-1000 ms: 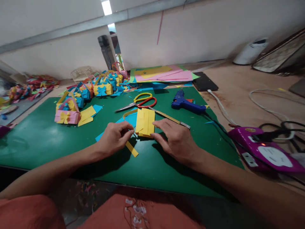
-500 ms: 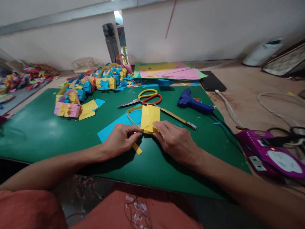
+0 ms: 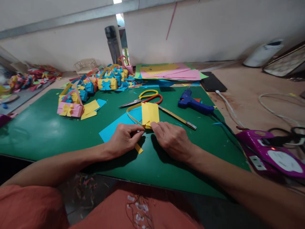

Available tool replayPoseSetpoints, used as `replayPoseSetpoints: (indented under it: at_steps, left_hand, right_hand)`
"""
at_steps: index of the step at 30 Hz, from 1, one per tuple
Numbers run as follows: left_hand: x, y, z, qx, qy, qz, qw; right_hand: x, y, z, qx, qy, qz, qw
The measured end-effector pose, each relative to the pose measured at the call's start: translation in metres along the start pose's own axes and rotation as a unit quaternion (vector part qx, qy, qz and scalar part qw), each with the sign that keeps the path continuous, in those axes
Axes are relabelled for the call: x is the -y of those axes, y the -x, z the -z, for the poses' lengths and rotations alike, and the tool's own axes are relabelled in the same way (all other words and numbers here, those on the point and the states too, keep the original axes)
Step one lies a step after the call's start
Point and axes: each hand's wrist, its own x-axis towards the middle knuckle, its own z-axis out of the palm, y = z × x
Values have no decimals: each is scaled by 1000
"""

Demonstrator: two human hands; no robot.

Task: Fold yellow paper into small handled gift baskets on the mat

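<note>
A small yellow folded-paper bag (image 3: 150, 113) lies in front of me on the green mat (image 3: 190, 165), with a thin yellow strip handle curving out on its left. My left hand (image 3: 125, 139) is closed in a pinch at the bag's lower left corner. At the lower right corner, my right hand (image 3: 171, 138) grips the paper edge, its thumb partly hidden. A loose yellow paper strip (image 3: 138, 148) pokes out below my left fingers. Under the handle lies a blue paper sheet (image 3: 114, 125).
Beyond the bag lie scissors (image 3: 133, 103) and a yellow-handled cutter (image 3: 177, 117). A blue glue gun (image 3: 195, 105) is to the right, its cord running towards a purple power strip (image 3: 269, 152). Finished paper bags (image 3: 70, 108) stand far left; paper sheets (image 3: 171, 73) are stacked behind.
My right fingers have shifted slightly left along the bag's lower edge, and the flap they held up now lies flatter. My left hand keeps its pinch at the corner.
</note>
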Motion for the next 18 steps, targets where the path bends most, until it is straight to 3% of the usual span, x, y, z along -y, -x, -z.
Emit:
replayPoseSetpoints:
  at_steps: [7, 18]
  left_hand:
    - [3, -2, 0, -94, -42, -53, 993]
    - [8, -5, 0, -107, -64, -115, 985]
  right_hand:
    - [5, -1, -2, -66, -54, -71, 994]
    - [8, -2, 6, -126, -78, -66, 987]
